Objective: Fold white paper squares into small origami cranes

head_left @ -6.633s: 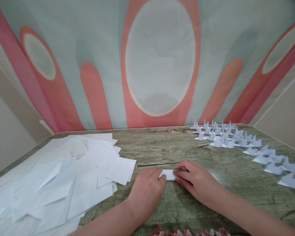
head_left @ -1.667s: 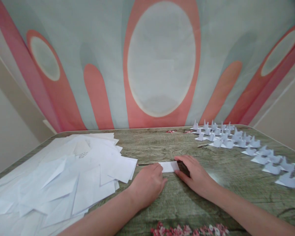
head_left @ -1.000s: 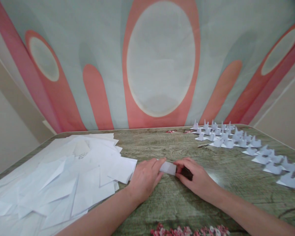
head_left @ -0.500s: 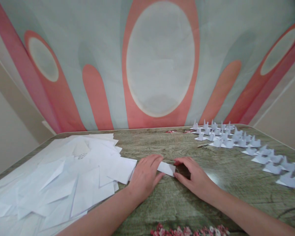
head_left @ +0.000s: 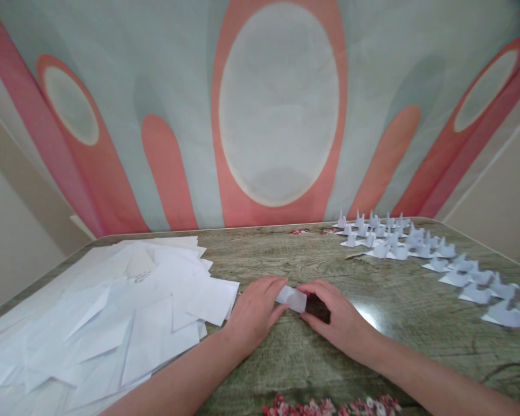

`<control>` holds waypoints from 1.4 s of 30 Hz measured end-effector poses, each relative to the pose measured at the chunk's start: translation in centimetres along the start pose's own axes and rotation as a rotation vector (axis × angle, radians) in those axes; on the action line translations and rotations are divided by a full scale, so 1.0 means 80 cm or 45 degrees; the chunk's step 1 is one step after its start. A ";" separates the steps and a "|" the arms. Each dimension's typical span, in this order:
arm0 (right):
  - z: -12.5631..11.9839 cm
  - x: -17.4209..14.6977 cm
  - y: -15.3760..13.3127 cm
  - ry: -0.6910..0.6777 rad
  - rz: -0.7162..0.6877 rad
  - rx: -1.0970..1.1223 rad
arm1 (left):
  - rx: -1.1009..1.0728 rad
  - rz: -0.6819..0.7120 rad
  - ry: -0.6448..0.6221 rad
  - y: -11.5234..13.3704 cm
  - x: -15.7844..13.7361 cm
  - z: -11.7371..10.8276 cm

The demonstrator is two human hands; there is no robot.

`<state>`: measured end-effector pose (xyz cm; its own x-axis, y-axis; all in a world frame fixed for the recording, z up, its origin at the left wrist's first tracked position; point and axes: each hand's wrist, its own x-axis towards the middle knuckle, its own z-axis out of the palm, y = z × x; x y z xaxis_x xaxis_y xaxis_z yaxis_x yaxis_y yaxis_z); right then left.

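A small folded piece of white paper (head_left: 292,299) is held between my two hands above the wood-patterned table (head_left: 260,254). My left hand (head_left: 256,306) grips its left end between thumb and fingers. At the right end, the thumb and fingertips of my right hand (head_left: 335,315) pinch the paper's edge, the palm side facing left. The paper's middle shows, slightly curved; its ends are partly covered by my fingers. Just left of my left hand lies the nearest white sheet (head_left: 212,300) of a loose pile.
A large spread pile of white paper sheets (head_left: 151,335) covers the table's left side. Several folded paper birds (head_left: 437,264) stand in rows along the right. A patterned wall covering (head_left: 279,214) rises behind the table's back edge. Printed flowers (head_left: 329,407) mark the front.
My right hand has moved slightly left, closer to my left hand. The paper between them now looks shorter and more bent. The whole view has shifted a little.
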<state>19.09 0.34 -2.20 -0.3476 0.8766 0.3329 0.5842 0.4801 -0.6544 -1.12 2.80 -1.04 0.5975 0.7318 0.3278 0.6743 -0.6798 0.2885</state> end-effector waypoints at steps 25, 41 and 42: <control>-0.012 -0.006 -0.011 0.062 -0.093 0.071 | 0.013 0.182 0.072 0.009 0.000 -0.019; -0.008 -0.004 0.006 0.101 0.040 0.080 | 0.363 0.211 -0.211 0.025 -0.004 -0.017; -0.010 -0.004 0.007 0.094 0.027 0.091 | 0.357 0.208 -0.205 0.023 -0.005 -0.015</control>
<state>20.09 0.34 -2.12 -0.2791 0.8877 0.3662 0.5360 0.4604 -0.7076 -0.62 1.19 0.42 0.7526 0.6283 0.1971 0.6440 -0.7648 -0.0209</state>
